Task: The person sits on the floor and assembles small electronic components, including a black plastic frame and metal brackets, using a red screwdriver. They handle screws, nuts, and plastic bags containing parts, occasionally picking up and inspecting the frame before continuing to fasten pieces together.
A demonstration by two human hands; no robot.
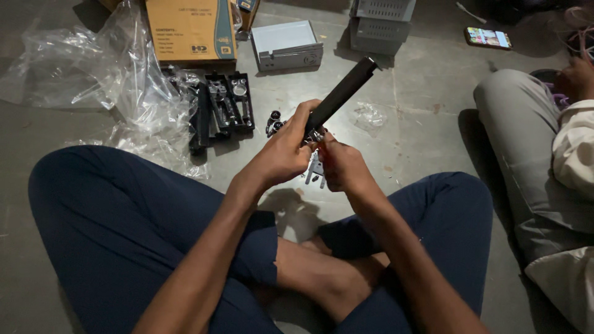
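black handle (pixel 342 93), tilted, pointing up-right

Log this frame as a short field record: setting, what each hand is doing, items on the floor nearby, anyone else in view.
setting: person sitting cross-legged on a grey concrete floor
left hand: grips the lower end of a black tube, tilted up to the right
right hand: fingertips at the small metal fitting on the tube's lower end
nearby: black parts tray, cardboard box, clear plastic wrap, grey metal unit, phone
other person: seated at right, grey trouser leg
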